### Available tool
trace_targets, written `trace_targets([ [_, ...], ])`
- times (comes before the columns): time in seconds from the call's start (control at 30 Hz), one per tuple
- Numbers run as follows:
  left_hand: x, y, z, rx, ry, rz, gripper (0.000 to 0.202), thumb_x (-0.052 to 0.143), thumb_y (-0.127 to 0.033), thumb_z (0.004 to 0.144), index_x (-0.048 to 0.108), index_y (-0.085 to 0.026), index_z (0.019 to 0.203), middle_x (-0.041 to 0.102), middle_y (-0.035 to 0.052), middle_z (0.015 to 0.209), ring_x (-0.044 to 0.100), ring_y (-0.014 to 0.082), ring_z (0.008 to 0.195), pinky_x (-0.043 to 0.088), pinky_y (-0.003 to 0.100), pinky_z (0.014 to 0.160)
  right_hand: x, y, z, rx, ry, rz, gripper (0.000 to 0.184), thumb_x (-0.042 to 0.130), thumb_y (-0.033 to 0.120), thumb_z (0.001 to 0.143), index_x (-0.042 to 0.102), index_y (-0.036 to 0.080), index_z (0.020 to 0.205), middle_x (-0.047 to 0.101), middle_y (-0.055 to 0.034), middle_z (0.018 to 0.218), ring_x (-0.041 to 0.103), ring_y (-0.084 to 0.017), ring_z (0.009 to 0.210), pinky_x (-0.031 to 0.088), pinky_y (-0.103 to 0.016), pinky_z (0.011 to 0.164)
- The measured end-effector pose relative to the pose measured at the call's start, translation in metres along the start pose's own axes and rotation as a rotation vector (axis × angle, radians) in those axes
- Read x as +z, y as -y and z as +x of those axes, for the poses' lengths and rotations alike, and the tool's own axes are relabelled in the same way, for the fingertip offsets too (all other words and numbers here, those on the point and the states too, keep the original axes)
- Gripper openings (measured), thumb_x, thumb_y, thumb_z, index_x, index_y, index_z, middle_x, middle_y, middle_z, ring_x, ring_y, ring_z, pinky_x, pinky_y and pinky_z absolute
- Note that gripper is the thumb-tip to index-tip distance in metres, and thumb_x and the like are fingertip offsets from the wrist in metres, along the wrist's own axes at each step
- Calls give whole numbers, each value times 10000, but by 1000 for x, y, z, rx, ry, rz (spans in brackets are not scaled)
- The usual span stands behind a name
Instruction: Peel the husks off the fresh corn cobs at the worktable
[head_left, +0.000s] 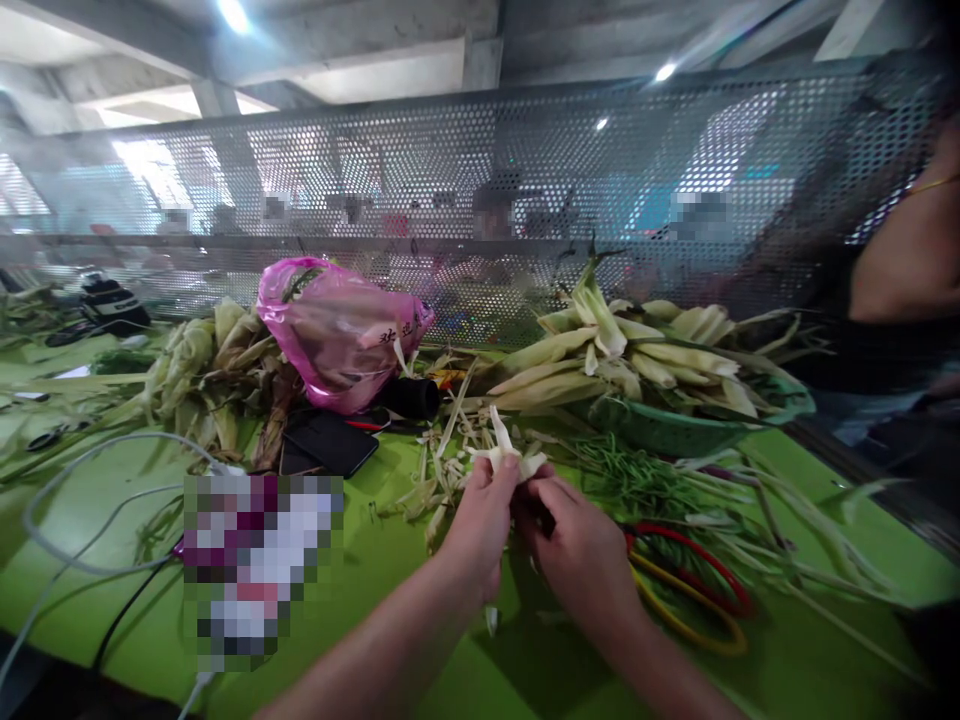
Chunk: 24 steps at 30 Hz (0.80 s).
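Both hands meet over the green table [390,610], holding pale corn husk [501,436] whose strips stick up between the fingers. My left hand [480,525] pinches it with thumb and fingers. My right hand [574,530] is closed against the other side of the husk, its fingertips partly hidden. Just right of my right hand lies a pair of scissors with red and yellow handles [694,575]; their blades are out of sight. Short husk scraps [450,465] and thin green strips [645,475] lie beyond the hands.
A green basket [675,430] heaped with corn husks [652,345] stands back right. Behind left are a pink plastic bag [341,340], a husk bundle [202,360], a black phone [330,445] and white cables [64,560]. A perforated metal screen [420,160] closes the back; a person's arm [907,240] shows right.
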<state>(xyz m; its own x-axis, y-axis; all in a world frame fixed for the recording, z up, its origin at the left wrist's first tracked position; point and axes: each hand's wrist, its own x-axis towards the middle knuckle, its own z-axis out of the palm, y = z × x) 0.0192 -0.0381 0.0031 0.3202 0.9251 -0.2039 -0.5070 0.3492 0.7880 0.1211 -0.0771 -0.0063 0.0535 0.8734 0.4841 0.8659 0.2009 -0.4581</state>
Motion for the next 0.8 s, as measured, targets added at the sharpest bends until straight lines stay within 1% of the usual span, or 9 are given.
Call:
trace_targets([
  [0.17, -2, -11, 3, 49, 33, -11, 406, 677, -489, 747, 454, -206, 932, 671, 20, 786, 657, 166, 737, 480, 275, 704, -9, 10, 0, -19, 160, 24, 73, 524, 137, 741, 526, 196, 698, 604, -31, 768, 541, -183, 679, 364, -277, 598],
  [0.27, -5, -16, 6, 62, 59, 38, 418, 674, -509, 738, 426, -211, 893, 648, -1, 703, 634, 150, 654, 448, 238, 607, -19, 8, 0, 15, 237, 158, 78, 555, 171, 762, 522, 203, 700, 574, -10, 718, 515, -166, 640, 367, -265, 574],
  [0.33, -7, -19, 7, 78, 69, 88, 412, 663, -514, 745, 430, -205, 888, 630, -10, 652, 604, 136, 596, 431, 230, 578, -25, 1, 1, 91, 168, 288, 75, 593, 275, 820, 561, 211, 796, 570, -2, 734, 493, -150, 605, 376, -255, 550],
  [0.43, -9, -21, 9, 73, 100, 167, 395, 655, -508, 757, 444, -189, 857, 605, -13, 601, 544, 108, 531, 409, 222, 562, -32, -10, 5, 196, -26, 427, 298, 610, 407, 853, 578, 235, 1094, 600, -32, 973, 495, -131, 610, 431, -262, 582],
  [0.47, -9, -21, 8, 65, 120, 185, 394, 656, -507, 757, 451, -182, 841, 598, -12, 596, 529, 100, 527, 403, 218, 562, -33, -13, 7, 213, -43, 457, 371, 603, 422, 860, 558, 247, 1184, 591, -48, 1078, 510, -130, 634, 453, -273, 621],
  [0.53, -9, -20, 8, 45, 164, 204, 396, 660, -511, 757, 472, -170, 825, 584, -11, 600, 507, 90, 536, 387, 213, 566, -35, -15, 11, 240, 20, 521, 430, 587, 445, 866, 555, 251, 1249, 571, -69, 1197, 557, -152, 728, 476, -302, 715],
  [0.6, -8, -18, 6, 29, 201, 225, 404, 662, -523, 756, 492, -161, 813, 562, -15, 599, 484, 82, 543, 357, 205, 559, -35, -14, 14, 279, 119, 586, 382, 588, 468, 856, 627, 218, 1142, 624, -75, 1111, 579, -189, 813, 473, -313, 756],
  [0.67, -8, -18, 5, 10, 229, 223, 414, 669, -530, 749, 496, -157, 791, 520, -28, 602, 439, 66, 533, 310, 197, 536, -35, -14, 16, 310, 169, 628, 321, 603, 479, 835, 665, 192, 963, 655, -60, 911, 576, -200, 806, 464, -301, 730],
  [0.8, -7, -19, 3, -86, 227, 141, 450, 716, -533, 698, 472, -168, 795, 391, -71, 619, 309, 38, 500, 236, 187, 495, -35, -21, 17, 376, 118, 608, 301, 625, 489, 797, 636, 188, 810, 569, -1, 678, 488, -148, 619, 403, -259, 581],
])
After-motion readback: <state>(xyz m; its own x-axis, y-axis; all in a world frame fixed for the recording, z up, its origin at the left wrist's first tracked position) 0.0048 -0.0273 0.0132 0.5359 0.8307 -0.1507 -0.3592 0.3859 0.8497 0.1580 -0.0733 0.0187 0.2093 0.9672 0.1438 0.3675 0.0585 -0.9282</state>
